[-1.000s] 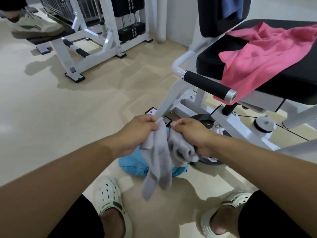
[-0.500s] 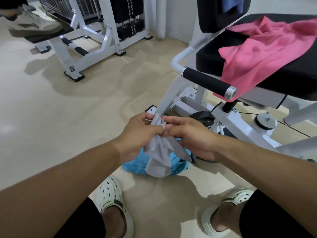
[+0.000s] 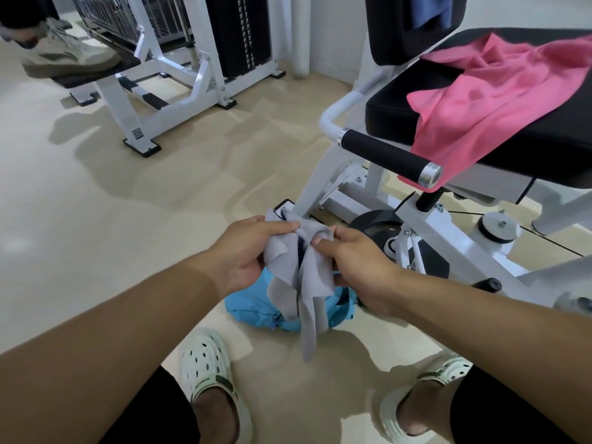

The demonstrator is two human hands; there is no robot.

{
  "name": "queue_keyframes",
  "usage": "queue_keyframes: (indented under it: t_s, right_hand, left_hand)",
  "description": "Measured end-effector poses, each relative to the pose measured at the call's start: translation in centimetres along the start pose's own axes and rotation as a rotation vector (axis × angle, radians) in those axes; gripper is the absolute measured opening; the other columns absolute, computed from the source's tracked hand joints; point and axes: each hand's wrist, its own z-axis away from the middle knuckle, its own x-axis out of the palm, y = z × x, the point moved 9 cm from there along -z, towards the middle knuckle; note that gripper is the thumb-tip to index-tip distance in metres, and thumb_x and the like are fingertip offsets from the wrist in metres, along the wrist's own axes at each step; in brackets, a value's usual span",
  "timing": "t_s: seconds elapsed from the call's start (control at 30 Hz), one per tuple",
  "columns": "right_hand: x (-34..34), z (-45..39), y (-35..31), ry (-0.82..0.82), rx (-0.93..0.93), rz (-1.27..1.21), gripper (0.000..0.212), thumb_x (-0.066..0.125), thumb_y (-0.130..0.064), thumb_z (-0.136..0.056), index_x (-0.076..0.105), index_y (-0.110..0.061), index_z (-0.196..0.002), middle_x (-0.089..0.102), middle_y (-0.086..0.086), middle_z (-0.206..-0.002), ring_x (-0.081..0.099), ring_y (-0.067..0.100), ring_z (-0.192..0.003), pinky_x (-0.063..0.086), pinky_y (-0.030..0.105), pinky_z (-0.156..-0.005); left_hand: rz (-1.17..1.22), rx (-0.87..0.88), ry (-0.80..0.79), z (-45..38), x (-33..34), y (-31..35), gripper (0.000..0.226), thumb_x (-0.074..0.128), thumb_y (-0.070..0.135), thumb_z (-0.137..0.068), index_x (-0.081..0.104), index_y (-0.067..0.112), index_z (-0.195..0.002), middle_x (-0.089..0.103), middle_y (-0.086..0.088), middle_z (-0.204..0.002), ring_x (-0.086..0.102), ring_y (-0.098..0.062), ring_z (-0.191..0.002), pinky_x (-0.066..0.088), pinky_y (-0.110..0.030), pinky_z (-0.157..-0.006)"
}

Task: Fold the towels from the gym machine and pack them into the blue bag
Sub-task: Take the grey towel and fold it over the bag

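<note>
A small grey towel (image 3: 301, 277) hangs crumpled between both hands in front of me. My left hand (image 3: 246, 248) grips its upper left part, and my right hand (image 3: 355, 264) pinches its upper right fold with thumb and fingers. Its loose ends dangle over the blue bag (image 3: 256, 306), which lies on the floor between my feet and is partly hidden by the towel. A pink towel (image 3: 499, 91) lies spread and rumpled on the black seat (image 3: 551, 136) of the gym machine at upper right. A blue cloth (image 3: 429, 14) hangs on the backrest.
The machine's black padded handle (image 3: 384, 152) juts out toward me, with its white frame (image 3: 442, 241) and a black disc below. Another white weight machine (image 3: 179, 68) stands at the back left, where another person's shoe (image 3: 67, 56) rests on a pad. My white clogs (image 3: 208, 370) stand on the beige floor.
The hands have moved slightly apart along the grey towel and lifted it; more of the cloth now hangs down in long folds over the blue bag.
</note>
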Motion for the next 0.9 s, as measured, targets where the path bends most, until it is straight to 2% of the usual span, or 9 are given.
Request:
queue_keyframes:
  t_s: [0.07,0.17,0.27,0.37,0.47,0.57,0.63,0.73,0.9]
  right_hand:
    - [0.1,0.6,-0.7,0.014,-0.027,-0.089,0.017,0.06,-0.022,-0.101,0.059,-0.011,-0.115,0.075,0.009,-0.103,0.073,0.02,-0.088,0.059,0.03,-0.066]
    - [0.1,1.1,-1.3,0.029,-0.058,-0.191,0.03,0.068,-0.012,-0.096,0.052,-0.012,-0.121,0.076,0.011,-0.097,0.076,0.022,-0.086,0.063,0.032,-0.069]
    - [-0.9,1.1,-1.6,0.109,-0.109,-0.149,0.044,0.068,-0.005,-0.094,0.046,-0.021,-0.129,0.077,0.01,-0.097,0.076,0.023,-0.088,0.064,0.035,-0.076]
    - [-1.1,1.0,-2.3,0.097,-0.14,-0.124,0.031,0.058,0.004,-0.096,0.059,-0.015,-0.12,0.077,0.013,-0.089,0.075,0.022,-0.074,0.063,0.031,-0.072]
    - [-1.2,1.2,-2.7,0.064,-0.156,-0.111,0.033,0.049,0.013,-0.091,0.068,-0.006,-0.108,0.076,0.02,-0.093,0.075,0.023,-0.077,0.062,0.029,-0.073]
    - [-1.3,1.4,-3.4,0.027,-0.226,-0.068,0.036,0.058,0.019,-0.085,0.067,-0.007,-0.109,0.077,0.016,-0.096,0.076,0.022,-0.084,0.063,0.03,-0.078]
    - [-1.6,1.5,-4.0,0.031,-0.279,-0.052,0.036,0.065,0.019,-0.083,0.067,-0.006,-0.109,0.077,0.013,-0.097,0.076,0.023,-0.088,0.063,0.032,-0.08]
    - [-1.9,1.5,-4.6,0.031,-0.322,-0.036,0.029,0.072,0.011,-0.084,0.067,-0.005,-0.107,0.079,0.009,-0.096,0.077,0.02,-0.09,0.062,0.032,-0.082]
    - [-2.4,1.8,-5.2,0.078,-0.414,0.317,0.019,0.084,-0.012,-0.082,0.071,-0.016,-0.096,0.077,0.005,-0.081,0.076,0.016,-0.074,0.063,0.041,-0.08]
  left_hand:
    - [-0.03,-0.002,-0.037,0.2,0.6,-0.3,0.031,0.071,0.004,-0.088,0.064,-0.002,-0.118,0.071,-0.022,-0.121,0.072,-0.03,-0.104,0.059,-0.038,-0.089]
    - [-0.019,-0.044,-0.183,0.9,2.2,-0.9,0.037,0.061,0.009,-0.093,0.063,-0.003,-0.127,0.07,-0.02,-0.124,0.067,-0.032,-0.118,0.052,-0.042,-0.104]
    - [-0.054,-0.065,-0.285,1.9,3.2,-1.0,0.031,0.051,0.008,-0.094,0.07,0.002,-0.119,0.071,-0.018,-0.123,0.068,-0.028,-0.108,0.049,-0.041,-0.105]
    - [-0.116,-0.048,-0.302,2.0,3.3,-1.1,0.045,0.044,-0.003,-0.088,0.069,0.006,-0.123,0.069,-0.019,-0.127,0.065,-0.028,-0.111,0.046,-0.042,-0.109]
    - [-0.071,-0.03,-0.294,1.8,3.2,-0.9,0.057,0.035,-0.01,-0.083,0.065,0.006,-0.13,0.07,-0.018,-0.126,0.066,-0.03,-0.115,0.053,-0.039,-0.101]
    - [0.017,-0.021,-0.312,1.7,3.2,-0.3,0.061,0.03,-0.006,-0.081,0.065,0.005,-0.13,0.07,-0.019,-0.125,0.069,-0.029,-0.105,0.059,-0.036,-0.09]
    - [0.057,0.004,-0.285,1.5,2.9,0.1,0.061,0.029,-0.008,-0.082,0.064,0.006,-0.131,0.067,-0.021,-0.13,0.067,-0.03,-0.104,0.059,-0.038,-0.091]
    - [0.013,0.063,-0.267,1.4,3.0,0.5,0.054,0.037,-0.011,-0.092,0.062,0.011,-0.134,0.066,-0.022,-0.13,0.067,-0.031,-0.102,0.057,-0.041,-0.096]
    - [-0.156,0.157,-0.221,1.9,3.1,0.7,0.029,0.055,0.004,-0.099,0.07,0.014,-0.121,0.077,-0.012,-0.108,0.074,-0.024,-0.09,0.062,-0.035,-0.081]
